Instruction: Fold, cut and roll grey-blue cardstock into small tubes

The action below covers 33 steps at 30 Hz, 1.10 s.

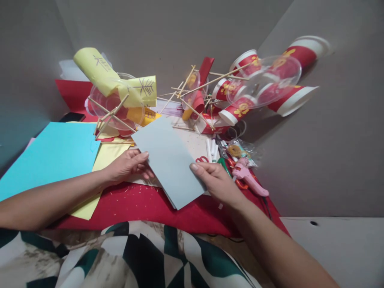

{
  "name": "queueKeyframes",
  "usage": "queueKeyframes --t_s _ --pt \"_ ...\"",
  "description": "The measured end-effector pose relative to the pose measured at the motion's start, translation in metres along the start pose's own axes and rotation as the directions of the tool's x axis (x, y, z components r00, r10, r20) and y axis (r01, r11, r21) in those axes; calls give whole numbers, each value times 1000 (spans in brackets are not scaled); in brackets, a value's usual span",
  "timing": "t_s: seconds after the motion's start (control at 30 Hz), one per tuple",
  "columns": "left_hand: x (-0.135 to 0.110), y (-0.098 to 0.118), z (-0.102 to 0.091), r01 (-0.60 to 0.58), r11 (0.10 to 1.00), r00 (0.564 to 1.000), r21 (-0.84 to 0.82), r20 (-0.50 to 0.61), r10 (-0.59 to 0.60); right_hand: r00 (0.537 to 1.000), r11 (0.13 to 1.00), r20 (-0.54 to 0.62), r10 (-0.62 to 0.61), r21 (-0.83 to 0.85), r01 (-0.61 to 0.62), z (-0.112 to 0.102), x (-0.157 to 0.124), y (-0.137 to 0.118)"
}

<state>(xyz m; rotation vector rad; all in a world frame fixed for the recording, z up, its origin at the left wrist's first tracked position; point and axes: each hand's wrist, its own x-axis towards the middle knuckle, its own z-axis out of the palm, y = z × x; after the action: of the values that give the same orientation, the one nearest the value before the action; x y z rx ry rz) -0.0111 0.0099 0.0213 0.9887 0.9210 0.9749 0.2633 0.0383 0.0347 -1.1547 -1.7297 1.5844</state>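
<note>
A pale blue-grey sheet of card [169,160] is held up in front of me, tilted, with a second layer showing along its lower left edge. My left hand [132,164] pinches its left edge, thumb on the face. On the right edge my right hand [214,180] grips it the same way, fingers behind and out of sight. Beneath the left forearm lie a bright turquoise sheet [57,154] and a yellow sheet [112,156]. A white board [192,142] shows behind the card.
Behind stand stick-and-cup models with yellow paper rolls [96,72], clear plastic lids [282,78] and red-and-white paper cups [240,110]. At right lie white markers [213,150], red-handled scissors [202,159] and a pink glue gun [249,176]. A red cloth [129,208] covers the table.
</note>
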Motion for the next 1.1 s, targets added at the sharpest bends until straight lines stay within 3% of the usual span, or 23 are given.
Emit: queueKeyframes --t_s 0.1,0.23,0.37,0.53,0.73,0.93,1.1 --pt "-1 -7 -1 -32 999 998 -21 -55 30 999 1000 34 0 9 0 17 -5 4" --pt "-2 -10 -1 16 998 999 -60 -41 -18 994 997 95 53 58 -59 19 -3 1" --pt "-4 -12 2 93 995 995 -40 33 -91 999 984 -8 33 173 -31 22 10 -5" --pt "-7 -13 5 92 994 994 -53 60 -89 992 976 -126 -28 211 54 45 23 -6" --pt "-8 -12 8 92 994 993 -61 76 -88 916 949 -376 -137 215 230 63 27 0" --pt "-10 -13 8 46 998 998 -32 32 -45 855 929 -483 -191 191 315 71 18 0" --pt "-11 -9 11 66 998 994 19 89 -68 805 915 -560 -193 194 354 65 22 4"
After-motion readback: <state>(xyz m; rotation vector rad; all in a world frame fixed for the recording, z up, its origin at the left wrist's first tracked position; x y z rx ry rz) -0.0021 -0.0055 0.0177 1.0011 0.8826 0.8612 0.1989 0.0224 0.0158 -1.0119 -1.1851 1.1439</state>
